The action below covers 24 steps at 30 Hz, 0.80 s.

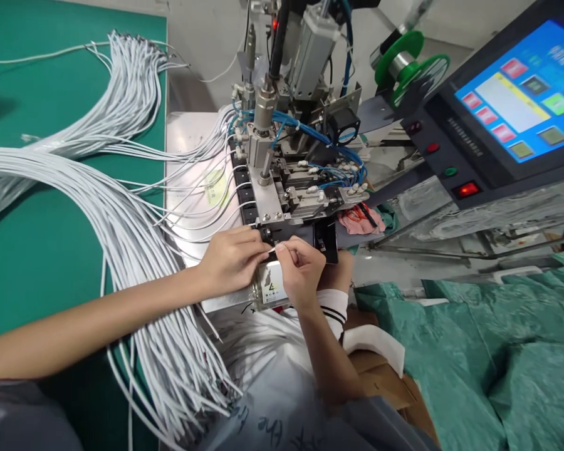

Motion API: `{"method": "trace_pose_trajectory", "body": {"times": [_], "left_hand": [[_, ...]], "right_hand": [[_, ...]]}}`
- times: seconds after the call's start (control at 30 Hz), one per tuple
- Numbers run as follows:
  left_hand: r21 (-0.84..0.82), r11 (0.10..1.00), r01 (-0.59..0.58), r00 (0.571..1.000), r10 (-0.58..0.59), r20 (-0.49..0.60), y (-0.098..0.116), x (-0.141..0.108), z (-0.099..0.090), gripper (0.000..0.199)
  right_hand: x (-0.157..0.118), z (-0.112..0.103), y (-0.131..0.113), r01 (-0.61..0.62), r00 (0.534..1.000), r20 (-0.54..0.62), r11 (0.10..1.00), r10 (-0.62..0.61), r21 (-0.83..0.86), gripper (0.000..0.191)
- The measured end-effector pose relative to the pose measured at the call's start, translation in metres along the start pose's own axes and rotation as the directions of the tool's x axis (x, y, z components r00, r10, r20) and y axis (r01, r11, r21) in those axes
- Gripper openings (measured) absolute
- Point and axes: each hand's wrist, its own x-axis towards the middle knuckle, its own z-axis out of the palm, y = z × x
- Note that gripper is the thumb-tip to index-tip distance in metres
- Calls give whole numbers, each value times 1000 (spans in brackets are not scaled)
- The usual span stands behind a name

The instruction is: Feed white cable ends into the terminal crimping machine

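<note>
Inspector: State of the left hand (232,260)?

Clerk: Thumb and fingertips pinched together on a thin white wire (272,250), just beside the front edge of the machine (266,156).

Inspector: And the right hand (303,269)?

Clerk: Fingers curled, thumb and forefinger pressed together at the wire's other visible portion. The fingertips of the two hands are close together, the wire between them. Its ends are too small to make out.

Inspector: Record the surroundings.

Clerk: A large cable bundle (126,257) of white strands lies across the green worktop (28,263) and passes under the left forearm. A second bundle (131,94) lies farther back, its tips fanned out. Separate white cables cross the metal plate (190,128) and reach the black blocks (245,195) along the machine's left side. A yellow label (216,186) sits on the plate beneath some of them.

Inspector: Below the hands?

Clerk: A white card (272,282) marked with a 4, partly covered by the right hand.

Inspector: Right side?

Clerk: A pink cloth (371,220) beside the machine; above it, a green spool (399,53). Farther right, a control panel (465,141) with a lit blue screen (526,94). Crumpled green sheeting (451,338) fills the lower right.
</note>
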Motion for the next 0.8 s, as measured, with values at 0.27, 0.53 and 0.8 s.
{"method": "trace_pose_trajectory", "body": {"times": [0.27,0.53,0.8], "left_hand": [[4,1000,-4,936,2,353,-7,-2,3,28],[306,950,-60,832,-122,542,-10,7,1,40],[310,948,-70,794,-135,593,-10,8,0,50]], "right_hand": [[-3,-7,20,-123,992,17,992,124,-34,24],[9,-24,55,-334,927,181,942,327,10,18],[18,-16,57,-463,871,228,882,436,83,16]]}}
